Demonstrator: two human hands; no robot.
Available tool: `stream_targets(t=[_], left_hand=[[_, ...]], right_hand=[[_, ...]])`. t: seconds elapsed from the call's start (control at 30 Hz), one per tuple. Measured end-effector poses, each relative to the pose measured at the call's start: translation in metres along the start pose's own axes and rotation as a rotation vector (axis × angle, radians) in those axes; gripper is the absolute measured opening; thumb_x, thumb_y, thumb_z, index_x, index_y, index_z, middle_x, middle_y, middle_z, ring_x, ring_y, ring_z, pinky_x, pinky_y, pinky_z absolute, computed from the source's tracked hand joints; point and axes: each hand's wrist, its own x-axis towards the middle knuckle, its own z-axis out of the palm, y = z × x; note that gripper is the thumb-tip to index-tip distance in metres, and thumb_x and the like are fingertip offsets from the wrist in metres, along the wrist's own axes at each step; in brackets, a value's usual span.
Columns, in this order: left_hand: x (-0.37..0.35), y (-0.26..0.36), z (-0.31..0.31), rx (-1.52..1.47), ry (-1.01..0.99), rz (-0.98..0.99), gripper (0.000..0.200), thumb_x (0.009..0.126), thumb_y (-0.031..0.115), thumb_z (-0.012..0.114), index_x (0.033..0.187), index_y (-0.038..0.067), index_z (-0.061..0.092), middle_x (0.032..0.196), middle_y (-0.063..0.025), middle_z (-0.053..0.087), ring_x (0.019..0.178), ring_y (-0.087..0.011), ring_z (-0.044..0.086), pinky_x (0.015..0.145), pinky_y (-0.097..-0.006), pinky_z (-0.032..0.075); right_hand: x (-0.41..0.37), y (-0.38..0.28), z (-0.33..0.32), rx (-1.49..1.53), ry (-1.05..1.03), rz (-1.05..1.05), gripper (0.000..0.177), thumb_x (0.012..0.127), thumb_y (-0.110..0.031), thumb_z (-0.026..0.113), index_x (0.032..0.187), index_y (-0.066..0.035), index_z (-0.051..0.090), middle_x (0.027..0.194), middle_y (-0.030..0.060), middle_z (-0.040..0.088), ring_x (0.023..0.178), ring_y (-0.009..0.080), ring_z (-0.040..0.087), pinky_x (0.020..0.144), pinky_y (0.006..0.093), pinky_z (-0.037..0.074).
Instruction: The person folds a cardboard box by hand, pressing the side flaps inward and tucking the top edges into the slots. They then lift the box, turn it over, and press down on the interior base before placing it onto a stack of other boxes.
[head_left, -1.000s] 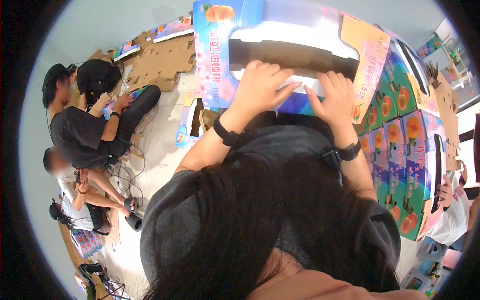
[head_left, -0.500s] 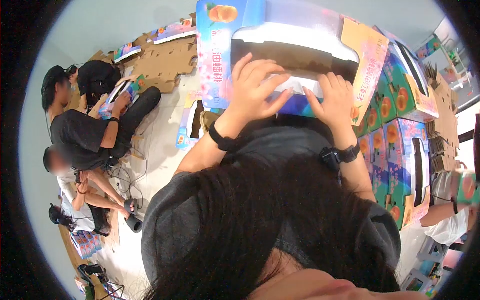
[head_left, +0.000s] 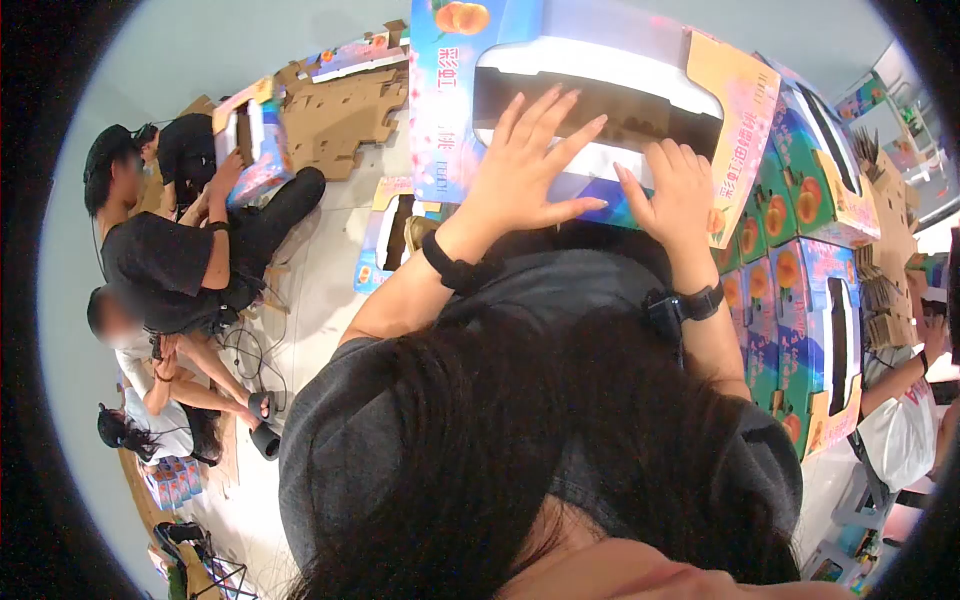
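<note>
A printed cardboard fruit box (head_left: 597,55), with peaches and blossoms on its sides, stands in front of my body. Its large window cut-out shows white inner board and a brown interior. My left hand (head_left: 525,165) lies over the near left part of the window with its fingers spread toward the opening. At the near right corner, my right hand (head_left: 678,190) rests against the box, thumb apart from its stretched fingers. Neither hand grasps anything.
Finished-looking fruit boxes (head_left: 790,330) are stacked close on my right, beside brown flat cardboard (head_left: 885,240). Another box (head_left: 372,240) sits on the floor at left. Several people (head_left: 170,260) sit along the left; one handles a box (head_left: 262,150). A person (head_left: 900,430) is at far right.
My left hand has shifted right and spread its fingers over the window; my right hand has barely moved. The box has slid slightly right. The seated person's box at left is now raised upright.
</note>
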Motion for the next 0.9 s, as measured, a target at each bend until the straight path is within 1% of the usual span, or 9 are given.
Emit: stream_targets(t=[0.17,0.27,0.4,0.47,0.6,0.7,0.77,0.87,0.9], left_hand=[[-0.004,0.002,0.001,0.028,-0.015,-0.007,0.085,0.077,0.068,0.069,0.143,0.016,0.053,0.142,-0.0121,0.052,0.136,-0.0299,0.045,0.118,-0.0505,0.025],[-0.005,0.001,0.004,-0.009,0.008,0.002,0.085,0.075,0.067,0.07,0.139,0.011,0.056,0.129,-0.0111,0.06,0.124,-0.029,0.053,0.113,-0.0491,0.031],[-0.003,0.001,0.002,-0.008,0.012,0.023,0.084,0.074,0.064,0.073,0.135,0.009,0.058,0.115,-0.0099,0.061,0.107,-0.0288,0.056,0.103,-0.0461,0.037],[0.0,0.001,0.0,-0.014,0.031,0.031,0.083,0.073,0.063,0.074,0.134,0.008,0.059,0.109,-0.0095,0.061,0.101,-0.0288,0.056,0.097,-0.0442,0.039],[-0.002,0.001,-0.001,-0.036,-0.024,-0.015,0.065,0.083,0.055,0.069,0.126,0.006,0.063,0.106,-0.012,0.06,0.099,-0.031,0.055,0.093,-0.0441,0.039],[-0.002,-0.001,0.0,-0.02,-0.032,-0.034,0.051,0.088,0.044,0.066,0.123,0.006,0.063,0.101,-0.0112,0.06,0.097,-0.0307,0.055,0.091,-0.044,0.04],[-0.001,-0.002,0.001,-0.011,-0.001,-0.029,0.043,0.091,0.037,0.064,0.122,0.007,0.064,0.1,-0.0109,0.06,0.097,-0.0307,0.055,0.09,-0.0442,0.04],[0.003,-0.009,0.006,-0.025,0.018,-0.008,0.041,0.091,0.034,0.063,0.122,0.008,0.064,0.102,-0.0122,0.06,0.097,-0.0319,0.055,0.091,-0.0447,0.041],[0.003,-0.009,0.007,-0.033,0.024,-0.017,0.041,0.09,0.033,0.064,0.123,0.009,0.064,0.105,-0.0116,0.061,0.102,-0.0314,0.056,0.094,-0.0448,0.04]], right_hand=[[-0.003,-0.005,-0.003,-0.003,0.018,0.0,0.035,0.082,-0.041,0.07,0.084,-0.007,0.061,0.081,0.0089,0.057,0.079,0.0285,0.055,0.071,0.0403,0.039],[-0.005,-0.004,-0.002,-0.005,0.013,0.007,0.035,0.082,-0.04,0.071,0.087,-0.007,0.063,0.083,0.0087,0.057,0.08,0.0281,0.055,0.07,0.0402,0.039],[-0.005,-0.002,-0.001,0.034,0.04,0.007,0.039,0.079,-0.04,0.073,0.097,-0.006,0.067,0.09,0.0085,0.061,0.084,0.0277,0.056,0.074,0.04,0.04],[-0.004,-0.002,-0.004,0.086,0.122,-0.061,0.043,0.078,-0.041,0.074,0.102,-0.006,0.068,0.095,0.0087,0.063,0.088,0.0282,0.057,0.078,0.0407,0.042],[-0.008,-0.001,-0.008,0.114,0.159,-0.121,0.048,0.075,-0.044,0.077,0.104,-0.006,0.068,0.105,0.0087,0.066,0.096,0.0306,0.059,0.088,0.043,0.043],[-0.01,-0.005,-0.012,0.135,0.107,-0.114,0.058,0.072,-0.046,0.078,0.115,-0.008,0.066,0.117,0.0101,0.064,0.11,0.0323,0.057,0.096,0.0462,0.04],[-0.006,-0.015,-0.021,0.097,-0.01,-0.112,0.068,0.07,-0.046,0.08,0.125,-0.01,0.062,0.125,0.0111,0.06,0.12,0.0321,0.053,0.101,0.0479,0.037],[-0.008,-0.013,-0.015,0.064,-0.115,-0.095,0.081,0.065,-0.042,0.083,0.135,-0.012,0.056,0.137,0.0131,0.055,0.129,0.0328,0.048,0.106,0.0501,0.032],[-0.008,-0.011,-0.011,0.054,-0.136,-0.088,0.085,0.063,-0.04,0.084,0.138,-0.013,0.054,0.14,0.0138,0.053,0.131,0.0332,0.047,0.108,0.0507,0.031]])
